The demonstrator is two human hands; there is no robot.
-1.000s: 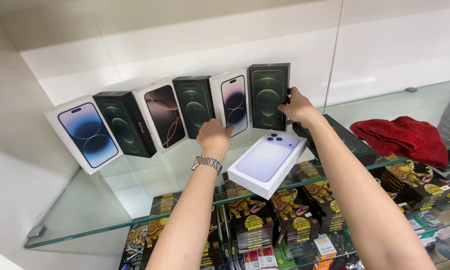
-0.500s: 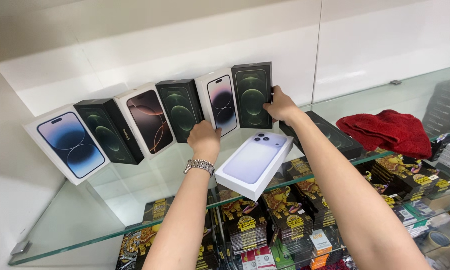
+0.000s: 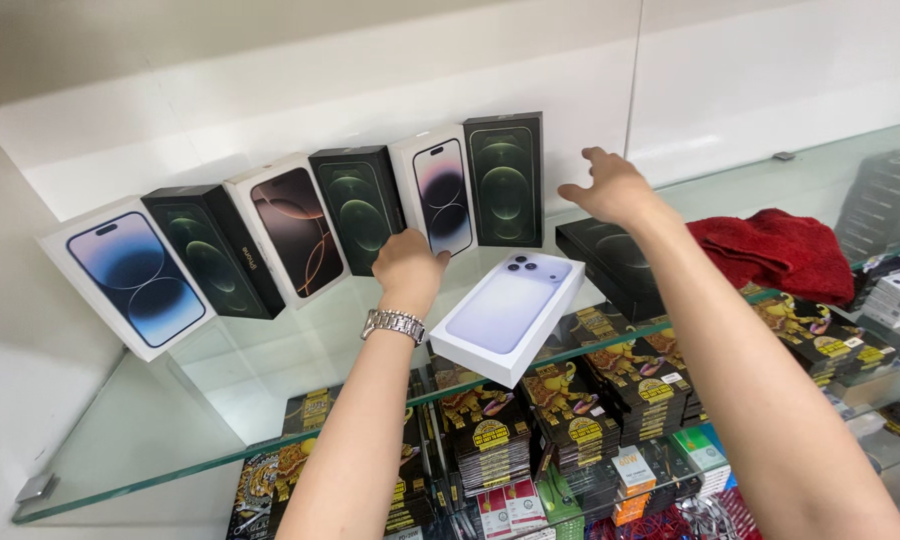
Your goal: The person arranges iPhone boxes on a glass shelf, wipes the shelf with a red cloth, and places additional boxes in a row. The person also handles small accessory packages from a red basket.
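Note:
Several phone boxes lean in a row against the white back wall on a glass shelf (image 3: 170,440). My left hand (image 3: 408,266), with a metal watch on the wrist, is curled against the bottom edge of a white phone box (image 3: 440,190) in that row; its fingertips are hidden. My right hand (image 3: 608,188) hovers with fingers spread, just right of the upright dark green box (image 3: 506,178) at the row's end and not touching it. A pale lilac box (image 3: 510,315) lies flat between my arms.
A black box (image 3: 602,252) lies flat under my right wrist, with a red cloth (image 3: 780,250) to its right. Dark boxes are stacked at the far right (image 3: 885,200). Below the glass, several black and yellow packets (image 3: 570,410) fill a lower shelf.
My right hand has come off the side of the dark green box and moved right, fingers spread. My left hand stays at the white box. The view has shifted slightly.

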